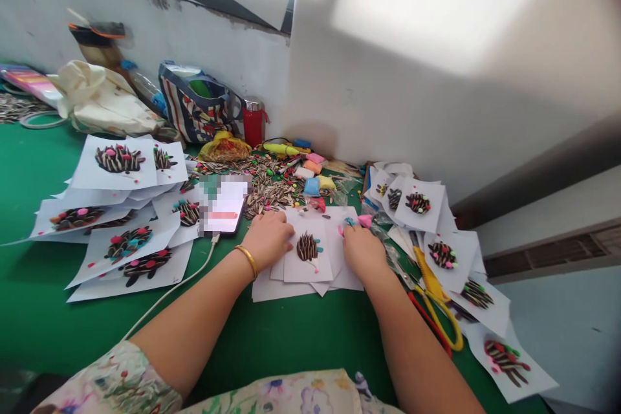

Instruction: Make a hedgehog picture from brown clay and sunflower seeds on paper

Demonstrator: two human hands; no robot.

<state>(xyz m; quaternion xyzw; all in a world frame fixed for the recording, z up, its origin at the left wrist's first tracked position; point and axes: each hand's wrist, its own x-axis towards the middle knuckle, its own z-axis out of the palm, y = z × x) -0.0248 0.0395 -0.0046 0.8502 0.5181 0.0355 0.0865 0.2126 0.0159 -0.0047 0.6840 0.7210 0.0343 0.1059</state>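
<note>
A white card bearing a hedgehog shape of striped sunflower seeds lies on other white sheets in front of me. Two small blue bits and a pink dot sit on the shape's right and lower side. My left hand rests at the card's upper left, fingers bent and a little apart, close to the heap of seeds. At the sheets' right edge my right hand has its fingertips closed at a bit of blue clay. Beside it is pink clay.
Finished seed cards lie in piles left and right. A phone with a white cable is left of my left hand. Yellow-handled scissors lie right of my right arm. Behind are clay packets, a red flask and a striped bag.
</note>
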